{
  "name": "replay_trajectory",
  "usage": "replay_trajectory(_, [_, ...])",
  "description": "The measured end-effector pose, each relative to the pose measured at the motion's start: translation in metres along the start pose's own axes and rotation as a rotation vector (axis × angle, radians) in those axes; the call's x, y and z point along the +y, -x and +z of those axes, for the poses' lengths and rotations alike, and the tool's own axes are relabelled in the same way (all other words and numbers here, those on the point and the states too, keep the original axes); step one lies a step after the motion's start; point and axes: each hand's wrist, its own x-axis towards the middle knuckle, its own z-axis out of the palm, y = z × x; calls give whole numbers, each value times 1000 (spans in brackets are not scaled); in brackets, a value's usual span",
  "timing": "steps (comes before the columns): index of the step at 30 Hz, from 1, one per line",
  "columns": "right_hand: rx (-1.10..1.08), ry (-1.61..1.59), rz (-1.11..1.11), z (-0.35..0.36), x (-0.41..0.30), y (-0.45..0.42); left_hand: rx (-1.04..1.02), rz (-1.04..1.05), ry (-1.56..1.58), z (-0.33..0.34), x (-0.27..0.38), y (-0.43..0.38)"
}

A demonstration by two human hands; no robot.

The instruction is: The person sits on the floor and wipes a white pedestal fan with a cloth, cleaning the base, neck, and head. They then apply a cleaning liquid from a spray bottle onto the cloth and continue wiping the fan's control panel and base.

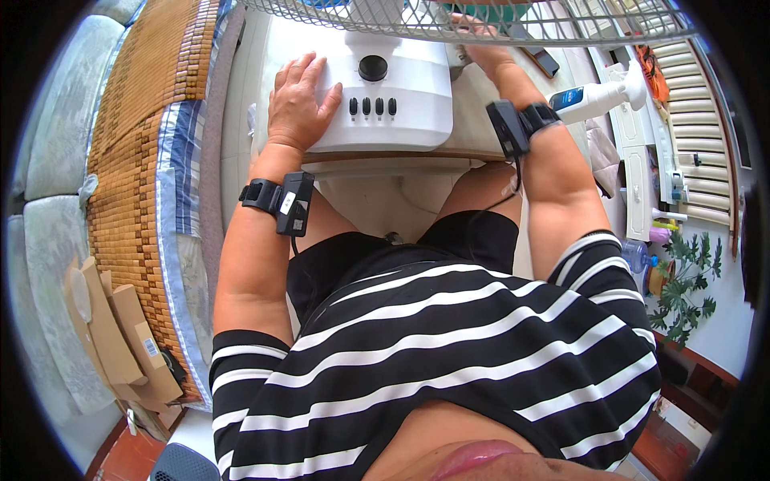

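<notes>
A white electric fan base (415, 129) stands before me on a low table, with a black round knob (373, 68) and a row of several black push buttons (366, 106). My left hand (301, 102) lies flat on the left part of the base, thumb spread, gripping nothing. Above the base, the wire grille of the fan (541, 30) crosses the top of the view. Partly behind its wires, my right hand (481, 39) reaches to the far right side of the base. A greyish thing, perhaps a cloth (460, 60), shows beside that hand; its hold is unclear.
A white spray bottle (592, 101) stands right of my right forearm, and a smartphone (541, 61) lies farther back. On the left is a sofa with a brown bead mat (129, 198) and flattened cardboard (114, 330). A leafy plant (689, 282) is on the right.
</notes>
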Motion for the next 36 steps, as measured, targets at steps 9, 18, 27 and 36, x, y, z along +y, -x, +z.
replay_trajectory(9, [45, -258, 173, -26, -110, 111, 9, -8, 11, 4, -3, 1])
replay_trajectory(18, [67, -271, -3, -81, -145, 92, 9, -8, -58, 6, -4, 2])
replay_trajectory(27, [-40, -188, -21, -72, -105, 87, 22, -24, -49, 6, -3, 5])
replay_trajectory(36, [-102, -219, -118, -37, -114, 48, 10, -5, -39, 5, -3, 2])
